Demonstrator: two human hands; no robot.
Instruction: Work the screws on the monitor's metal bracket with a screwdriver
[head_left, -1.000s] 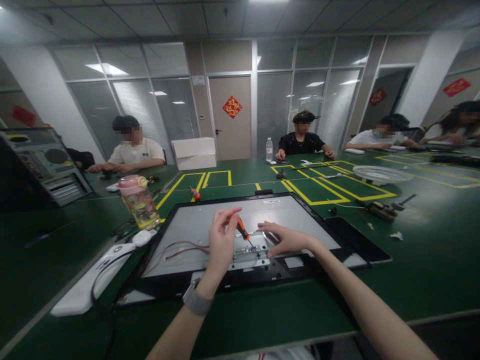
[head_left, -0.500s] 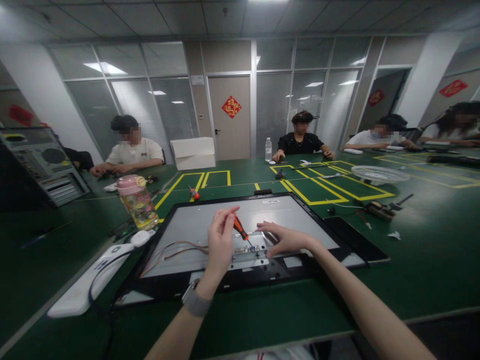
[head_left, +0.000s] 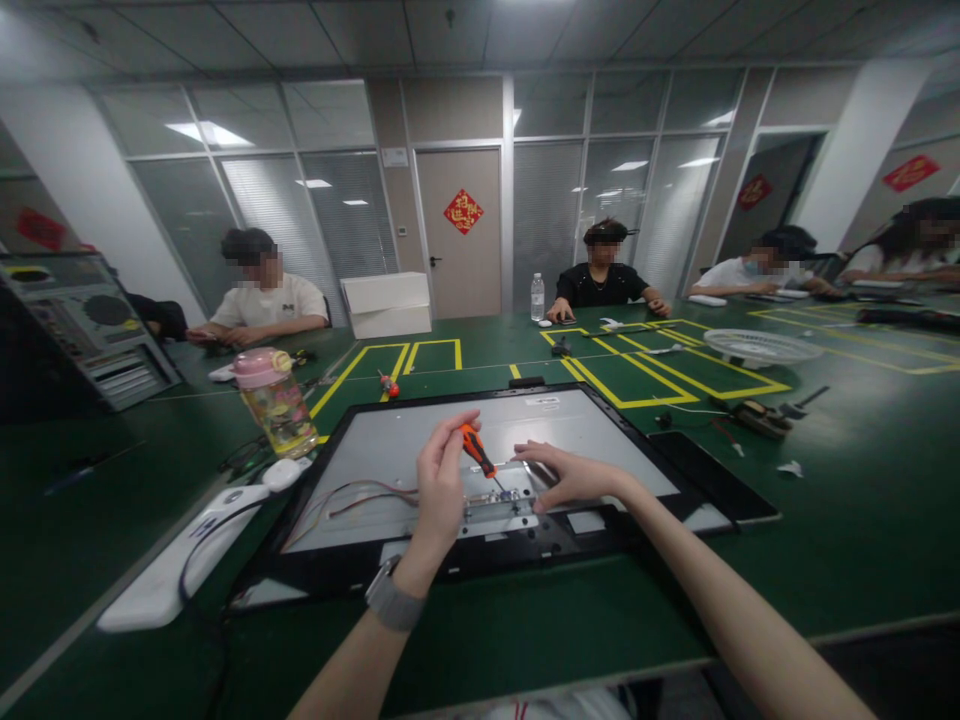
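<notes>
An orange-and-black screwdriver (head_left: 478, 450) leans in my left hand (head_left: 441, 478), its handle between thumb and fingers. The thin shaft slants down to the right, its tip at a small metal bracket (head_left: 495, 497) near the front edge of a flat display panel (head_left: 600, 440). My right hand (head_left: 574, 475) rests on the panel just right of the tip, fingers spread, thumb by the bracket's end. The panel lies back side up, grey with a black frame. Thin wires (head_left: 352, 492) run across its left part, passing behind my left hand.
Left of the panel are a white power strip (head_left: 180, 560) with a black cable and a pink-lidded bottle (head_left: 277, 405). An open computer case (head_left: 90, 325) stands far left. A black flat piece (head_left: 712, 475) lies right. Several people sit across the green table (head_left: 847, 560).
The screwdriver's handle has tipped slightly left in my left hand, its tip staying at the bracket. My right hand has hardly moved.
</notes>
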